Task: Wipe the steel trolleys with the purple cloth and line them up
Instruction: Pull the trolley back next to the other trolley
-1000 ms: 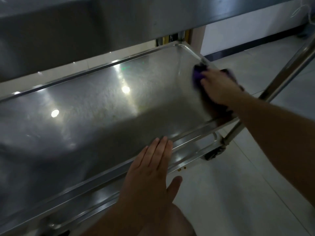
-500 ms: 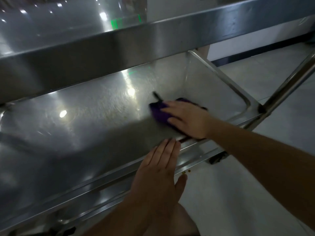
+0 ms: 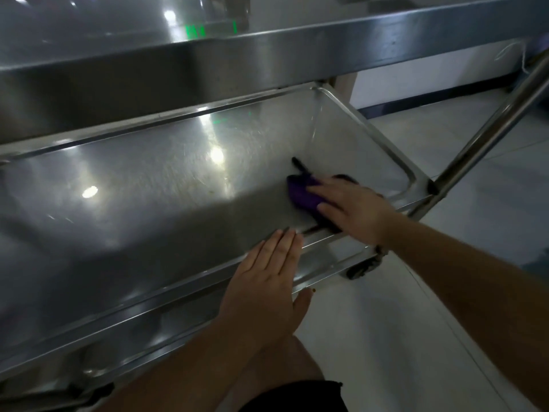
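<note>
The steel trolley fills most of the view, and its middle shelf is a shallow tray under the upper shelf. At the right end of this tray a slanted handle tube rises from the corner. The left hand lies flat on the near rim of the tray, fingers straight and together. The right hand presses down on the purple cloth with fingers stretched and slightly apart. The cloth lies on the tray floor, near its right end, close to the near rim.
</note>
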`<state>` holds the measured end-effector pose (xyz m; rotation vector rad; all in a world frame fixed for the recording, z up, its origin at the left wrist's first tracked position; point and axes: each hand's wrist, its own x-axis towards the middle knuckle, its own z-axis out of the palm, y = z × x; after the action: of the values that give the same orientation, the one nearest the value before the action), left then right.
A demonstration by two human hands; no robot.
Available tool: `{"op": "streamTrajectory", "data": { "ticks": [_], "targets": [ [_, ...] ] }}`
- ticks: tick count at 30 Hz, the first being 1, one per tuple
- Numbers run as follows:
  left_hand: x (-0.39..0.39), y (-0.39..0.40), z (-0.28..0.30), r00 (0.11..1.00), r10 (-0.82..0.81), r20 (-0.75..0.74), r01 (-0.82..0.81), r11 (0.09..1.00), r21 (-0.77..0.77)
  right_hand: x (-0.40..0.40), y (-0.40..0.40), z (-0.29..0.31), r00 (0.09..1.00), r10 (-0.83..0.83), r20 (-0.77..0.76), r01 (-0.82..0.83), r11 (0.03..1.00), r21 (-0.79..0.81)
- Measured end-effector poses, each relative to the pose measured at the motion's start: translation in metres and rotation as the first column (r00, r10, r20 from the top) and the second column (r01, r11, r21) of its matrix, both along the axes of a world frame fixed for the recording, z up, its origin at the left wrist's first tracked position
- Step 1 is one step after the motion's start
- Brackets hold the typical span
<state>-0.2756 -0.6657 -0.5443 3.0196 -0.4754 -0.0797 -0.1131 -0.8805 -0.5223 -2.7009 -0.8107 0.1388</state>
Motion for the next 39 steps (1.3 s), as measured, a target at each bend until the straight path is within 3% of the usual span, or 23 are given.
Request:
{"op": "streamTrajectory", "data": {
  "ticks": [1,3,5,6,8,11,13,15,17,19,21,23,25,28,31,33,35,37,39],
  "targets": [
    [0.000,0.000,0.002,1.000,0.003,-0.002,-0.003,1.000,-0.004,0.014,-0.009,-0.001,0.990,-0.141,0.000,0.141,0.990,0.016],
    [0.001,-0.001,0.004,1.000,0.013,-0.010,-0.013,0.999,-0.036,0.041,-0.028,0.005,0.885,-0.463,0.052,0.462,0.886,0.033],
    [0.002,0.000,0.005,0.999,0.016,-0.045,-0.020,0.996,-0.090,0.053,-0.028,0.006,0.759,-0.650,0.034,0.650,0.760,-0.007],
    [0.003,0.000,0.006,0.998,0.012,-0.065,-0.020,0.993,-0.115,0.053,-0.017,0.007,0.738,-0.674,0.025,0.675,0.738,-0.015],
    [0.006,0.003,0.010,0.995,0.005,-0.103,-0.021,0.987,-0.160,0.042,0.022,0.010,0.815,-0.579,0.036,0.579,0.815,0.000],
    [0.010,0.010,0.022,0.982,-0.019,-0.189,-0.040,0.951,-0.307,0.004,0.074,0.016,0.994,-0.109,-0.017,0.110,0.994,0.023],
    [0.004,0.027,0.031,0.980,-0.047,-0.191,-0.043,0.895,-0.443,-0.013,0.074,0.013,0.992,0.090,-0.083,-0.082,0.992,0.096],
    [-0.013,0.059,0.033,0.996,-0.019,-0.084,-0.017,0.910,-0.413,-0.016,0.056,0.014,0.981,0.098,-0.166,-0.072,0.985,0.155],
    [-0.033,0.102,0.030,0.991,0.129,-0.017,-0.128,0.936,-0.327,-0.001,0.037,0.012,0.980,-0.045,-0.193,0.067,0.991,0.113],
    [-0.049,0.149,0.029,0.941,0.340,0.001,-0.329,0.911,-0.250,0.026,0.021,0.007,0.936,-0.334,-0.108,0.339,0.940,0.031],
    [-0.062,0.193,0.031,0.843,0.537,0.016,-0.524,0.828,-0.199,0.041,0.021,-0.001,0.833,-0.552,-0.021,0.550,0.832,-0.065],
    [-0.073,0.229,0.033,0.748,0.662,0.051,-0.643,0.741,-0.191,0.031,0.054,-0.005,0.755,-0.651,0.073,0.655,0.750,-0.091],
    [-0.081,0.256,0.032,0.692,0.721,0.044,-0.705,0.687,-0.175,-0.003,0.113,-0.005,0.815,-0.537,0.217,0.562,0.824,-0.071],
    [-0.084,0.274,0.023,0.655,0.755,-0.030,-0.751,0.645,-0.140,-0.071,0.208,-0.003,0.960,-0.045,0.277,0.048,0.999,-0.001],
    [-0.087,0.277,0.015,0.649,0.758,-0.057,-0.758,0.640,-0.125,-0.116,0.239,0.000,0.930,0.367,0.016,-0.367,0.929,0.040],
    [-0.089,0.277,0.013,0.655,0.755,-0.033,-0.752,0.647,-0.125,-0.108,0.221,0.003,0.887,0.460,-0.032,-0.459,0.887,0.050],
    [-0.090,0.277,0.015,0.661,0.750,-0.013,-0.746,0.656,-0.115,-0.082,0.192,0.006,0.927,0.375,-0.023,-0.374,0.927,0.032],
    [-0.090,0.276,0.015,0.668,0.744,0.002,-0.741,0.665,-0.096,-0.046,0.158,0.009,0.997,0.081,-0.013,-0.080,0.993,0.085],
    [-0.092,0.275,0.014,0.682,0.732,0.013,-0.729,0.680,-0.080,-0.010,0.122,0.009,0.957,-0.289,0.022,0.285,0.952,0.108]
  ]
}}
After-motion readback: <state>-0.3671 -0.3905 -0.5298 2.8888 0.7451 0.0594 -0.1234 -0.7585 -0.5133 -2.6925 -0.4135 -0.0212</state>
